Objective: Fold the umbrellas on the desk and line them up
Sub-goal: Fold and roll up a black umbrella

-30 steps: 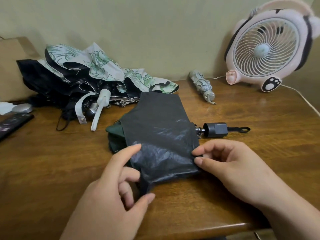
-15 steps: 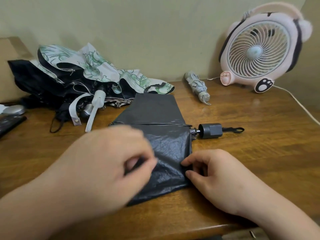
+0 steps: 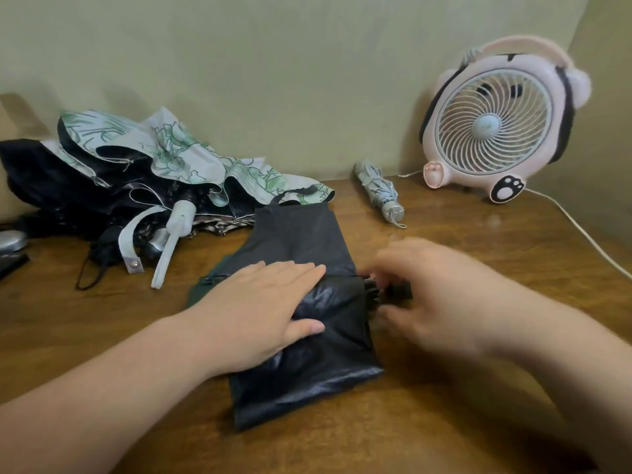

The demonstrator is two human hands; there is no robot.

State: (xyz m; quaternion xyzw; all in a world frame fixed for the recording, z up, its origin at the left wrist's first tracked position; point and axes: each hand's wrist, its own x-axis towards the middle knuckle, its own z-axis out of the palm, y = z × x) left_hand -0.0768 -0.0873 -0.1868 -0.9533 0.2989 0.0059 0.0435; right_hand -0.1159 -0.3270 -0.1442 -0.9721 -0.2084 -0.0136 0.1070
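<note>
A black umbrella (image 3: pixel 307 371) lies collapsed on the wooden desk (image 3: pixel 478 405), its canopy spread in flat folds. My left hand (image 3: pixel 266 309) presses flat on the canopy's middle, fingers straight. My right hand (image 3: pixel 434 295), blurred by motion, covers the handle end on the right, with thumb and fingers curved round the dark handle. At the back left, a white and green floral umbrella (image 3: pixel 178 152) lies unfolded in a heap over another black umbrella (image 3: pixel 41 179). A small folded silver umbrella (image 3: pixel 378 189) rests by the wall.
A pink panda-shaped fan (image 3: pixel 492 121) stands at the back right, its white cable (image 3: pixel 581 230) running along the desk's right side. Small dark and silver objects (image 3: pixel 10 241) sit at the left edge. The desk's front edge is close below my arms.
My left hand let go of the canopy's near edge and now lies flat on the fabric. My right hand moved from the canopy's right edge up to the handle.
</note>
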